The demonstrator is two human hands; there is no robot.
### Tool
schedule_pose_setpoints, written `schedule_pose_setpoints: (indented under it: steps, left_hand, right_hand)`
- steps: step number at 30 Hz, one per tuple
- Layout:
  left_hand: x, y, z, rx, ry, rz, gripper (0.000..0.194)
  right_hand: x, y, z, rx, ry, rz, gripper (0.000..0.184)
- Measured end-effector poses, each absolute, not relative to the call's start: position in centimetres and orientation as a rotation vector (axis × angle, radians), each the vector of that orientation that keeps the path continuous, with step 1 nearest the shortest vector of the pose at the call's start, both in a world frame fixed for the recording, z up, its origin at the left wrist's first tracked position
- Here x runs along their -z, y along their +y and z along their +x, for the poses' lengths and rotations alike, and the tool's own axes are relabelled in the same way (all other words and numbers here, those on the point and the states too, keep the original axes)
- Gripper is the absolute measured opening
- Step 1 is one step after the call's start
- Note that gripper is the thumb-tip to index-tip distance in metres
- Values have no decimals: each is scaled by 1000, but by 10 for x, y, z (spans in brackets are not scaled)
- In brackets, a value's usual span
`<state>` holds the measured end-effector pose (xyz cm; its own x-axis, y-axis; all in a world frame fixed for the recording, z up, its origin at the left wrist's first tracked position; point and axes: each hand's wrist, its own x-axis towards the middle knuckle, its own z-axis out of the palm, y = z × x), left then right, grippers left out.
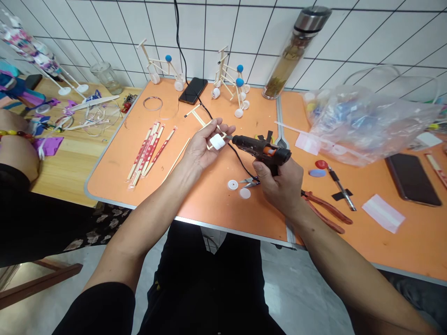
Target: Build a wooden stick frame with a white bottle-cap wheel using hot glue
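Head view: left hand (202, 145) holds pale wooden-stick frame with white wheels (218, 142), left of black plastic glue gun (256, 147) in right hand (282, 182).
A slip could burn the fingers (227, 129) beside its tip (229, 137).

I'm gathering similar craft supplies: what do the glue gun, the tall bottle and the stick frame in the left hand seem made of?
Glue gun: probably hard plastic, judging by its moulded black body with slight sheen.
Tall bottle: glass or clear plastic, since its contents show through; its shiny silver cap looks metal.
Stick frame: likely wood or bamboo, pale, matt and apparently unpainted.
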<state>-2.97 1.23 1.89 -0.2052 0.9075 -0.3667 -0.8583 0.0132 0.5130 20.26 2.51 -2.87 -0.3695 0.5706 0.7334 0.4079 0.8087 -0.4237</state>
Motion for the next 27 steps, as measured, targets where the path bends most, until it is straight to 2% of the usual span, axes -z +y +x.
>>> schedule_pose_setpoints:
  steps: [6,11,20,27]
  left_hand:
    - [-19,12,-30,-1606,746,93,16]
    - [-19,13,-29,-1604,751,76,9]
    - [-18,13,-30,-1609,736,85,15]
    - [-19,13,-29,-1609,728,78,23]
  right_hand:
    - [29,25,203,-206,-2010,-728,47]
    - [28,24,204,-231,-2029,-768,50]
    - [29,25,203,-153,-2018,-676,45]
    - [30,26,204,-127,-2038,-708,49]
